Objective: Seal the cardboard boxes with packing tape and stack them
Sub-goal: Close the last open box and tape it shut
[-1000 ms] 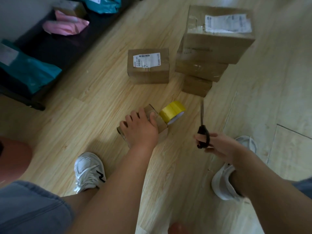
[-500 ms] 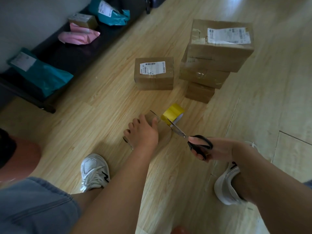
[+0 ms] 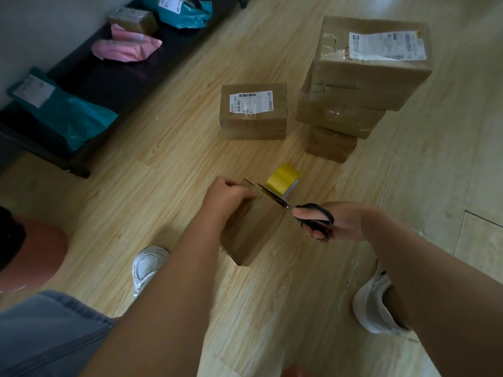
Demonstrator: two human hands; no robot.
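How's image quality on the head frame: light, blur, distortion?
Head view: dim, corners darker; wide-angle bows the floor planks and tilts the stack; the box the left hand grips looks soft; scissors in the right hand are sharper; stack label is bright, its text unreadable.

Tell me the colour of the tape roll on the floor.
Yellow; the tape roll shows best in the head view, just beyond the scissors.

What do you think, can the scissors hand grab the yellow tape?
Probably not yet: the right hand is busy gripping the scissors. The way looks free, though; the yellow tape roll sits just beyond the blades, past the box that the left hand holds.
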